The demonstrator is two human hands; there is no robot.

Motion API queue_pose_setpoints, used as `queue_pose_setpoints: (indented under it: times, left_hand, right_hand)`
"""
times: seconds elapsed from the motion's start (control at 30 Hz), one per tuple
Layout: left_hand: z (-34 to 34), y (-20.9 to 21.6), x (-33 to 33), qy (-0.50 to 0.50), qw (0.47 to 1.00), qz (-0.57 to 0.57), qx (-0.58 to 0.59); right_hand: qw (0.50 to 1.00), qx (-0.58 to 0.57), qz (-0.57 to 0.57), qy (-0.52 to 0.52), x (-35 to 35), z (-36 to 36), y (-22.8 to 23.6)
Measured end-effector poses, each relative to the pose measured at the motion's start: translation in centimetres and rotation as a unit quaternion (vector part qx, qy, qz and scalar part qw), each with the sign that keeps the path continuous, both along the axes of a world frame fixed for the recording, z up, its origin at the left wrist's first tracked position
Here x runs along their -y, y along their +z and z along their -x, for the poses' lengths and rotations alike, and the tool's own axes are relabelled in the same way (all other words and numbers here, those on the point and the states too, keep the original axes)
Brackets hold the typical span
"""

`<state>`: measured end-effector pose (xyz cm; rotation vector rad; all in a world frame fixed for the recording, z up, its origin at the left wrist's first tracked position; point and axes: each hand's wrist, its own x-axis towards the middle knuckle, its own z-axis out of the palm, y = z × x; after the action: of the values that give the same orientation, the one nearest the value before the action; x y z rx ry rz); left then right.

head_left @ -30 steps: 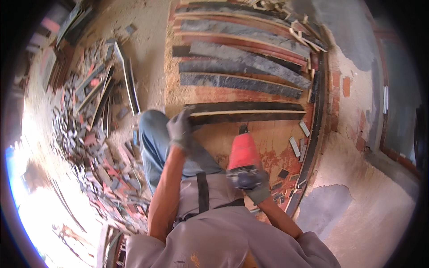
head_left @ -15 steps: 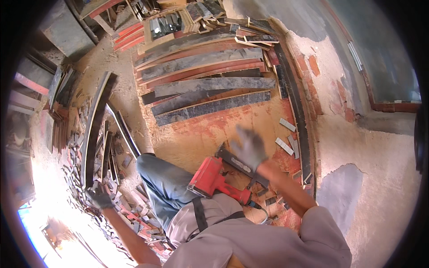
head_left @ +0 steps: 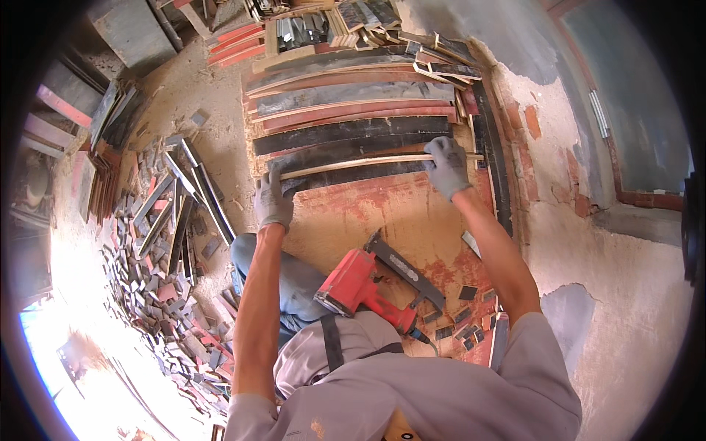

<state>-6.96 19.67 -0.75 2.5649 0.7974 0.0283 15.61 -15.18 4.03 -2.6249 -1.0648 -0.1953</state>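
Both gloved hands grip a thin wooden strip.
Left hand and right hand pinch the strip's ends; it looks light, stiff, probably splintery.

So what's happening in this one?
A person in grey gloves holds a long narrow wooden strip by both ends, left hand and right hand, laying it flat against a row of dark and reddish slats on a board. A red nail gun rests on the board near their knee. Offcuts lie heaped to the left.
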Motion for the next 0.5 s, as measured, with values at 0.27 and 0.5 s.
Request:
queue_pose_setpoints:
  times: [0.27,0.5]
  left_hand:
    - [0.8,0.0,1.5,-0.035,0.995,-0.076,0.044]
    - [1.1,-1.6,-2.2,-0.133,0.984,-0.028,0.118]
  right_hand:
    - [0.936,-0.315,-0.049,-0.146,9.8,5.6,5.3]
    - [0.707,-0.557,-0.413,-0.140,8.6,9.3,10.9]
